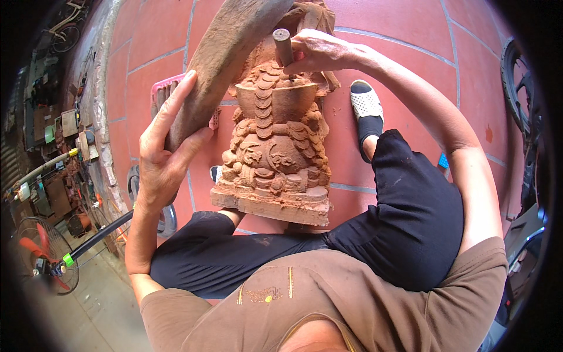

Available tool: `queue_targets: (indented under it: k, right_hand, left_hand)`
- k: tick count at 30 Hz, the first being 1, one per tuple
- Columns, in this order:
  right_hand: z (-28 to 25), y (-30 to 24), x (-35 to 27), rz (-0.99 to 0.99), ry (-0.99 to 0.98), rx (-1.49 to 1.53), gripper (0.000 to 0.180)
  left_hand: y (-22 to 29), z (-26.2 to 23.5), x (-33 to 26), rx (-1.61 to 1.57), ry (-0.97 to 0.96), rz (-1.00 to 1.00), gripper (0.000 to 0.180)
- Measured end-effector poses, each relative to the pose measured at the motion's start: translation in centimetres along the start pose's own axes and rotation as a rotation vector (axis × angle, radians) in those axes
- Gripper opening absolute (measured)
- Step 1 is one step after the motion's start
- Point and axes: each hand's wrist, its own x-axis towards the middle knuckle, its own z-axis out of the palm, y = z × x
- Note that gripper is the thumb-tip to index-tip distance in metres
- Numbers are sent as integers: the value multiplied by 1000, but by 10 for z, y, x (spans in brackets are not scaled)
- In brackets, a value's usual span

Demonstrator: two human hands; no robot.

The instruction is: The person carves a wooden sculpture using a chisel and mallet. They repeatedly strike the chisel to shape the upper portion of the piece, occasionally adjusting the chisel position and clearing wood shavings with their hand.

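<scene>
Shirt: brown, with a small stitched motif, across the bottom of the frame.
Trousers: black, knees spread, to either side of the carving's lower end.
Left hand: left of centre, thumb and fingers wrapped around the near end of a wooden club (220, 67); the hand itself (166, 159) is closed against its sides.
Wooden club: thick and worn, slanting up to the top edge of the frame.
Carving (275, 154): a reddish-brown wooden block in the middle of the frame, its flat base toward the bottom, with a row of overlapping scales down its upper half and rounded relief below; loose dust lies on it.
Right hand (315, 51): upper centre, fingers pinched around an upright grey handle (282, 46) over the carving's upper end; the tool's tip is hard to make out.
Shoe (366, 101): white and perforated, right of the carving.
Pink tray (169, 81): left of the club, partly covered by the left hand, holding slim rods.
Floor (404, 56): red tiles with pale joints.
Fan (42, 252): red-bladed, lower left.
Wheel (516, 88): black, upper right edge.
</scene>
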Motion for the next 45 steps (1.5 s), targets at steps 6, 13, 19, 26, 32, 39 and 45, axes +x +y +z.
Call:
queue_targets:
  k: [6,13,19,26,32,39,45]
  right_hand:
    - [-3,1,0,-47,62,56,23]
    - [2,3,0,-31,45,68,26]
    - [0,-1,3,29,22,72,28]
    - [3,-4,5,-10,83,66,32]
    - [2,2,2,31,52,20,31]
    - [-5,1,-6,-37,75,124,25]
    - [-8,30,-20,51,113,251,20]
  left_hand:
    - [-1,-1,0,57,-53,22,67]
    - [-4,-1,1,89,-50,61,69]
    - [-1,2,1,33,-14,13,65]
    - [-9,-4,5,249,-146,31,67]
    - [-3,3,5,-7,-12,39,66]
    - [-9,-4,8,206,-127,32,65]
    - [-4,0,6,-67,-24,-71,65]
